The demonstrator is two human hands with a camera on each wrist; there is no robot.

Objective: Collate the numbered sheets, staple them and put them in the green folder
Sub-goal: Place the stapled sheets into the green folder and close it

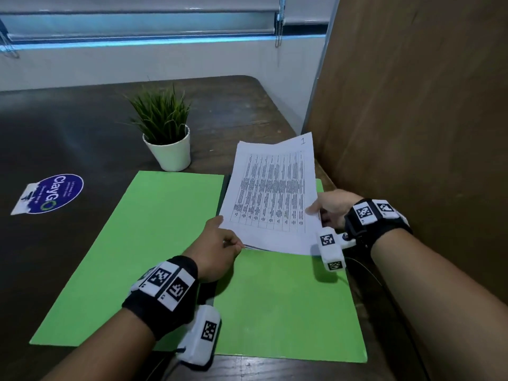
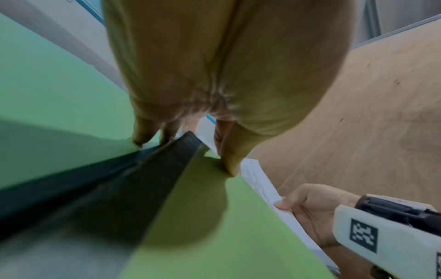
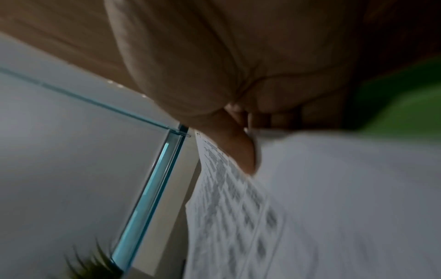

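The green folder [image 1: 154, 243] lies open on the dark table. Above its right half, tilted up at the far end, is a stack of printed sheets [image 1: 272, 193] with "1" handwritten on the top corner. My left hand [image 1: 228, 240] pinches the stack's near left corner, and my right hand [image 1: 319, 213] pinches its right edge, thumb on top. The left wrist view has the sheets [image 2: 260, 181] edge-on, with the right hand [image 2: 307, 207] holding them over the folder [image 2: 214, 226]. In the right wrist view a thumb [image 3: 241, 151] presses the blurred sheets [image 3: 334, 198]. Any staple is hidden.
A potted plant [image 1: 167, 133] in a white pot stands just beyond the folder. A round blue sticker [image 1: 59, 192] lies flat at the left. A wooden partition [image 1: 412, 105] rises close along the right side. White wall and window blinds lie beyond the table's far edge.
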